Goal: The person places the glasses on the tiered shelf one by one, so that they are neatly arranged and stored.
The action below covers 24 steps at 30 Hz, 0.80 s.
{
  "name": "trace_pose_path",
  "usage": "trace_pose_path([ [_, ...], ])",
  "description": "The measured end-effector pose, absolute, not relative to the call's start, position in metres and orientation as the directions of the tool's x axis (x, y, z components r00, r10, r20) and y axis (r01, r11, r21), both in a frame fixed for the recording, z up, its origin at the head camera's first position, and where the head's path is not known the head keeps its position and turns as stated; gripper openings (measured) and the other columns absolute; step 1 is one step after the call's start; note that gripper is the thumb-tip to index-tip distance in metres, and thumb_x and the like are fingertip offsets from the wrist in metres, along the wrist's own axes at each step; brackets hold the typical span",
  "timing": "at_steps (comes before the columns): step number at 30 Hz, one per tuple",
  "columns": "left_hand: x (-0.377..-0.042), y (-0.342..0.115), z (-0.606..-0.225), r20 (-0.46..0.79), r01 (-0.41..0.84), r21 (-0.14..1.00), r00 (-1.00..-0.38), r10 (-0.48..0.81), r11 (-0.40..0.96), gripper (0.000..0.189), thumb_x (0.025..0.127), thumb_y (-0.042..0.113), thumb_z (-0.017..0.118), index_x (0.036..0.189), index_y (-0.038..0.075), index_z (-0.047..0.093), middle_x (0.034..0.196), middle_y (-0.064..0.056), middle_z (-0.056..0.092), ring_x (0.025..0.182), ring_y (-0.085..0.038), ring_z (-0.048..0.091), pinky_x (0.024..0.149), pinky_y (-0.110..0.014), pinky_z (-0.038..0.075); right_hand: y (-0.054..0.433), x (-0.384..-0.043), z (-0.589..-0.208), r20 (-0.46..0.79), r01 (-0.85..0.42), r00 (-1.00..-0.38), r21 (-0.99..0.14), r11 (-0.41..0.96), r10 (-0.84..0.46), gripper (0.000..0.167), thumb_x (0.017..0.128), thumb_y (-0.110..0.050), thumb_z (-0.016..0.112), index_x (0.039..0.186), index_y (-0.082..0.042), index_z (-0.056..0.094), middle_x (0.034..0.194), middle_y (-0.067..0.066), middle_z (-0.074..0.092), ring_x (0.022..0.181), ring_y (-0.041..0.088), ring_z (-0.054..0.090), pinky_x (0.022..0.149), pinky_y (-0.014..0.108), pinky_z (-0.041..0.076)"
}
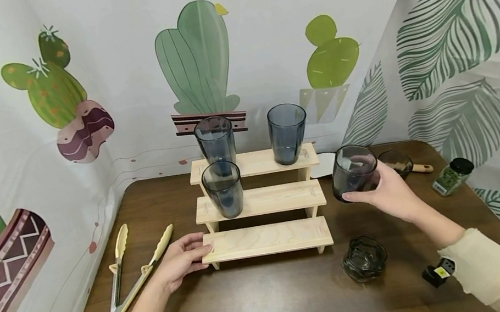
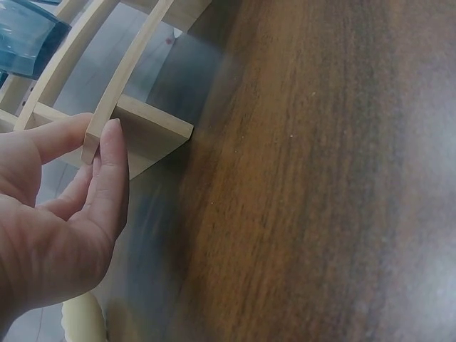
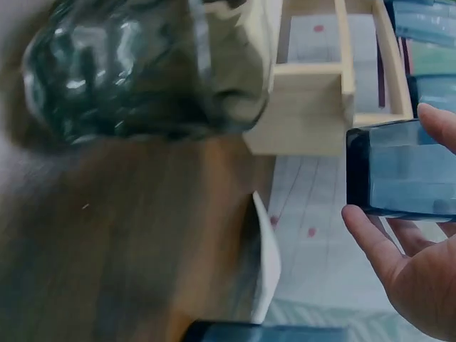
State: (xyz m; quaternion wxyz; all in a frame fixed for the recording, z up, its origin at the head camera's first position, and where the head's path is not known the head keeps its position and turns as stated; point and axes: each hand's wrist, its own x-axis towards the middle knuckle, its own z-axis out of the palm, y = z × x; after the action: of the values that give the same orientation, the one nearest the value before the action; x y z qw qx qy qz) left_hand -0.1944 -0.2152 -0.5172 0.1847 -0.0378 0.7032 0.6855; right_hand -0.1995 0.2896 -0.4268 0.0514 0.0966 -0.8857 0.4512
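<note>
A three-step wooden rack (image 1: 267, 239) stands mid-table. At the left end of its lowest step, my left hand (image 1: 179, 263) pinches the board between thumb and fingers; the left wrist view shows this grip (image 2: 78, 185). To the right of the rack, my right hand (image 1: 389, 193) holds a smoky blue drinking glass (image 1: 352, 174) (image 3: 402, 171) upright above the table, thumb and fingers around its sides. Two similar glasses, one left (image 1: 215, 140) and one right (image 1: 288, 132), stand on the top step. Another glass (image 1: 224, 191) stands at the left of the middle step.
Tongs (image 1: 128, 289) lie spread at the left. A dark wavy glass bowl (image 1: 364, 258) sits right of the rack's front. Behind my right hand are a round dark vessel (image 1: 398, 160) and a wooden handle (image 1: 422, 168). A green-filled jar (image 1: 451, 176) is at far right.
</note>
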Motion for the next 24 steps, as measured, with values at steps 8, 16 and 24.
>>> trace_pose_path([
  [8,-0.193,-0.214,-0.515,-0.316,-0.311,0.949,-0.928,0.197,0.055,0.061,0.094,0.007,0.075,0.145,-0.010,0.044,0.121,-0.020,0.062,0.090,-0.022,0.069,0.075,-0.035,0.062,0.261,-0.207,-0.413,0.137,-0.236,-0.966,-0.812,0.534,-0.219,0.089,0.082,-0.032,0.092,0.156,-0.021,0.042,0.126,0.014,0.063,0.100,0.030,0.069,0.076,0.037,0.060],
  [16,-0.193,-0.213,-0.512,-0.305,-0.301,0.952,-0.928,0.216,0.052,0.062,0.096,0.008,0.073,0.146,-0.011,0.042,0.123,-0.021,0.061,0.090,-0.022,0.069,0.076,-0.036,0.062,0.238,-0.218,-0.414,0.142,-0.265,-0.951,-0.833,0.485,-0.276,0.089,0.076,-0.031,0.096,0.150,-0.018,0.048,0.129,0.011,0.061,0.106,0.030,0.068,0.073,0.037,0.061],
  [24,-0.192,-0.213,-0.511,-0.310,-0.307,0.951,-0.926,0.218,0.048,0.061,0.096,0.007,0.073,0.146,-0.011,0.042,0.123,-0.021,0.061,0.090,-0.022,0.069,0.077,-0.037,0.062,0.221,-0.224,-0.413,0.092,-0.218,-0.955,-0.866,0.451,-0.284,0.089,0.077,-0.030,0.095,0.150,-0.015,0.046,0.129,0.013,0.060,0.109,0.032,0.066,0.075,0.040,0.061],
])
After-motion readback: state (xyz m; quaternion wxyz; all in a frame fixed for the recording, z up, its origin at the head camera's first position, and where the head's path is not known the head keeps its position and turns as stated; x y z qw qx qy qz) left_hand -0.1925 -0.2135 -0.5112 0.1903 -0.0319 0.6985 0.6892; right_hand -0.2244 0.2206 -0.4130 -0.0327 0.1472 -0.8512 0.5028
